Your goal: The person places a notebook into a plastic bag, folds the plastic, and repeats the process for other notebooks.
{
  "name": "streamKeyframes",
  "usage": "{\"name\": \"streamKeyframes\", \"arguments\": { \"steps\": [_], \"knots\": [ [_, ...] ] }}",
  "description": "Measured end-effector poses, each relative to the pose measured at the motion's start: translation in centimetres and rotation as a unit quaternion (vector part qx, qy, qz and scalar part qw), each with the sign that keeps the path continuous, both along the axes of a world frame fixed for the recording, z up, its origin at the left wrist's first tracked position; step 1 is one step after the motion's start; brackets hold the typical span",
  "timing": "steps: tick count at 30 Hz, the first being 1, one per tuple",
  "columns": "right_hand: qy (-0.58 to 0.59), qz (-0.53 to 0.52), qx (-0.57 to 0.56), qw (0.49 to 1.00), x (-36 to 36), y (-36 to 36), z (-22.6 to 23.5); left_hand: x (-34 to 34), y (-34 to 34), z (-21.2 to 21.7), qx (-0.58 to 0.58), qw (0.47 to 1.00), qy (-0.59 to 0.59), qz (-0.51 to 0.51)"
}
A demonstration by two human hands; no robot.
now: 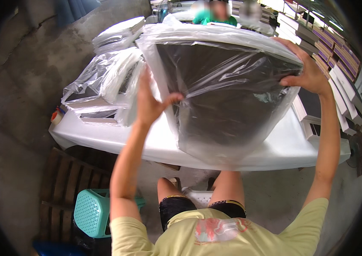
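I hold a large flat dark panel (223,89) with a white edge, wrapped in a clear plastic bag (232,141), lifted and tilted above the white table (117,141). My left hand (149,102) grips the panel's left edge through the plastic, thumb across its front. My right hand (306,70) clamps the upper right corner. The bag's loose end hangs below the panel toward the table's front edge.
A pile of bagged panels (104,81) lies on the table's left part. Stacks of flat boxes (334,64) line the right side. A person in a green top (213,15) sits beyond the table. A teal plastic stool (91,211) and wooden pallet (61,179) stand at lower left.
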State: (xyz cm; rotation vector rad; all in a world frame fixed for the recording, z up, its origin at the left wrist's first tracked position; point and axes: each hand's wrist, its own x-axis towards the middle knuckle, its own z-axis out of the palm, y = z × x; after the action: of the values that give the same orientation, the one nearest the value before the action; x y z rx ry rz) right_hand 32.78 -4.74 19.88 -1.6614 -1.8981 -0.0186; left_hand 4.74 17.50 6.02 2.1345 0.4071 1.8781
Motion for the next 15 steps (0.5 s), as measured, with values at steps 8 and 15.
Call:
{"name": "streamKeyframes", "arguments": {
  "steps": [8,15],
  "knots": [
    [-0.013,0.002,0.152,0.988,1.1,1.0,-1.9,-1.7,-2.2,-11.5,-0.256,0.957,-0.091,-0.104],
    [0.016,-0.012,0.17,0.985,-0.2,1.1,-2.5,-2.6,-1.0,-15.1,-0.185,0.975,0.127,0.01]
  ]
}}
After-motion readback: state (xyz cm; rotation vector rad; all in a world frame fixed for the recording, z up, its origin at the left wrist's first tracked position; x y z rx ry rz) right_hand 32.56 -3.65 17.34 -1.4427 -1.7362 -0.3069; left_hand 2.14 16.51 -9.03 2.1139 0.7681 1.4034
